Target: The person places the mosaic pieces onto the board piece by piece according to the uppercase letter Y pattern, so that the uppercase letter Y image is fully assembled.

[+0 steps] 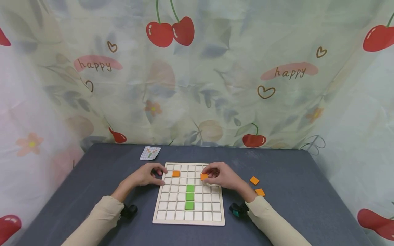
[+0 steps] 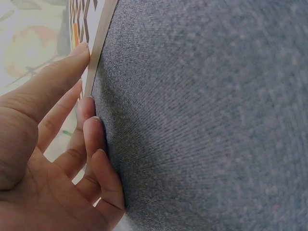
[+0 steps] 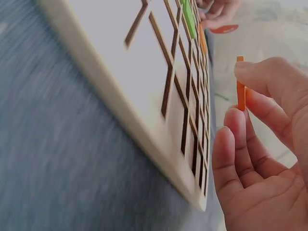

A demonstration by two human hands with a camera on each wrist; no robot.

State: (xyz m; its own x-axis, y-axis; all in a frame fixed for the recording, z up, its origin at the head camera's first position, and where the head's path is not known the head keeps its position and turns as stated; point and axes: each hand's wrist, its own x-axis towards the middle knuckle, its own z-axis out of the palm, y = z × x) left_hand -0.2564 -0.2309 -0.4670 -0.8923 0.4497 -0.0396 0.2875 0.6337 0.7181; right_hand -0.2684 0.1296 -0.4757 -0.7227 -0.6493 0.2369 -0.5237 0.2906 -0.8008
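Note:
A square wooden board (image 1: 188, 223) with a grid of white cells lies on the dark table. My right hand (image 1: 223, 175) pinches an orange square tile (image 3: 241, 91) between thumb and fingers, close over the board's upper right part. On the left, my left hand (image 1: 144, 175) touches the board's edge with its thumb and fingertips spread along it, the other fingers loosely bent. One orange tile (image 1: 176, 173) sits in a cell at the upper left. Three green tiles (image 1: 189, 196) form a vertical line in the middle column.
Two loose orange tiles (image 1: 254, 180) lie on the table right of the board, near the right forearm. Behind the board's upper left corner is a small card (image 1: 150, 152) printed with a coloured grid pattern. A printed curtain (image 1: 209, 102) hangs along the table's far edge.

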